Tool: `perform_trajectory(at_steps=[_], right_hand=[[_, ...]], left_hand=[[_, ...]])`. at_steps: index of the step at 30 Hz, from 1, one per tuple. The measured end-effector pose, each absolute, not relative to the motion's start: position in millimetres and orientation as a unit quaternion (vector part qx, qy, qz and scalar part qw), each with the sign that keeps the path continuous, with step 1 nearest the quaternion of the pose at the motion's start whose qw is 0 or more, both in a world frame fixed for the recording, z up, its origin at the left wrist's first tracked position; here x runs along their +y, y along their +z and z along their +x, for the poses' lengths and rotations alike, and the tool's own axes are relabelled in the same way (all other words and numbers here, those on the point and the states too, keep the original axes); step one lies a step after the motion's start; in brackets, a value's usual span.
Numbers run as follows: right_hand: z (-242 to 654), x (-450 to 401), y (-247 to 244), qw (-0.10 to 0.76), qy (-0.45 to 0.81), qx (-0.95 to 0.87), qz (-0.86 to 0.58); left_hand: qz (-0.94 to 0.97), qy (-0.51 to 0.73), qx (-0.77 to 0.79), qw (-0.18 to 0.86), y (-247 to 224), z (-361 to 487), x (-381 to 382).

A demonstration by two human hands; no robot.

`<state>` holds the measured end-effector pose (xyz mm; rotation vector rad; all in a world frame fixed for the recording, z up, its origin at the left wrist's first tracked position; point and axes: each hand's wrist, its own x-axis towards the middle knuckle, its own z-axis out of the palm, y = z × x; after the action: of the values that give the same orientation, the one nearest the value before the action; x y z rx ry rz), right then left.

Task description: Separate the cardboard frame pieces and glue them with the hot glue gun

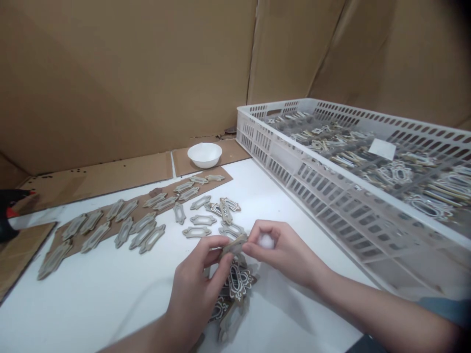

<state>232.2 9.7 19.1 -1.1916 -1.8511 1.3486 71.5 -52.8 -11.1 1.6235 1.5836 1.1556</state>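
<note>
My left hand [196,284] pinches a small beige ornate frame-shaped piece [234,244] between thumb and fingers. My right hand [283,250] holds a white cotton wad [266,241] against the piece's end. Below my hands lies a heap of darker ornate pieces with white outlines [238,283]. Further beige pieces [196,232] lie loose on the white table [91,299] to the left of my hands, and more [95,237] stand in rows on a brown cardboard strip [176,192].
A white perforated plastic crate [331,166] holding many ornate pieces fills the right side. A white bowl [204,155] sits on cardboard at the back. A black and red tool [11,213] pokes in at the left edge. Cardboard sheets [125,73] wall the back.
</note>
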Motion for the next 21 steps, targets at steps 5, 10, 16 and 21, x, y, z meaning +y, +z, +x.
perform_trajectory(at_steps=[5,10,16,21], right_hand=[[230.9,9.6,19.4,0.253,0.549,-0.664,-0.441],[229.6,7.6,18.2,0.262,0.529,-0.677,-0.439],[231.1,2.8,17.1,0.286,0.482,-0.691,-0.457],[231.1,2.2,16.3,0.286,0.483,-0.694,-0.450]], left_hand=[[0.607,0.433,0.594,0.302,-10.4,72.2,-53.4],[0.606,0.436,0.588,0.312,-9.4,74.3,-54.2],[0.602,0.437,0.587,0.319,-8.7,73.9,-54.9],[0.602,0.433,0.588,0.323,-9.3,74.2,-56.8]])
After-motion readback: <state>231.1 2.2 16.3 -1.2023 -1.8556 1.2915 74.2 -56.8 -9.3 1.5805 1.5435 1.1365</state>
